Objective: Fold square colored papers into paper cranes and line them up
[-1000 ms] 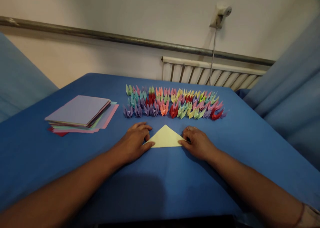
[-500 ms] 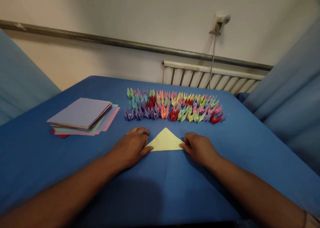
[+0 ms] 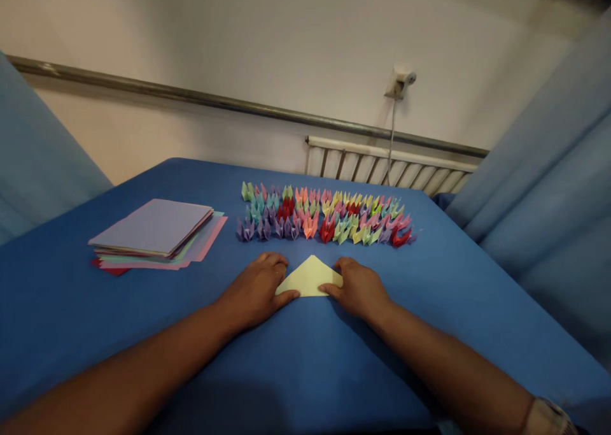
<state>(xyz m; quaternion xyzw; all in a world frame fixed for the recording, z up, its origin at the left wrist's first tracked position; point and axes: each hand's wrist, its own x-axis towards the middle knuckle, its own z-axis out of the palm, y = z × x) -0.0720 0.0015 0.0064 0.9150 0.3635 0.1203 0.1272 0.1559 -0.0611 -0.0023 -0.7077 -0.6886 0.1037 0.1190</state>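
A pale yellow sheet of origami paper (image 3: 310,277), folded into a triangle, lies on the blue table with its point away from me. My left hand (image 3: 260,288) grips its left corner, thumb along the front edge and fingers curled beside the slanted side. On the opposite corner is my right hand (image 3: 360,287), its thumb pressed on the front edge and its fingers bent behind the paper. Parts of both corners are hidden by the hands. Just beyond the triangle stand rows of small folded paper cranes (image 3: 310,225) in many colours.
At the left lies a stack of coloured square paper (image 3: 153,228), with a red piece (image 3: 114,271) under its corner. The blue table (image 3: 286,358) reaches a wall with a metal rail (image 3: 214,106), a radiator (image 3: 351,161) and a plugged socket (image 3: 396,85). Blue curtains (image 3: 529,186) hang on both sides.
My right hand has moved inward along the paper's front edge, its thumb now nearer the middle. The left thumb also reaches slightly further in. The camera view has tilted up a little.
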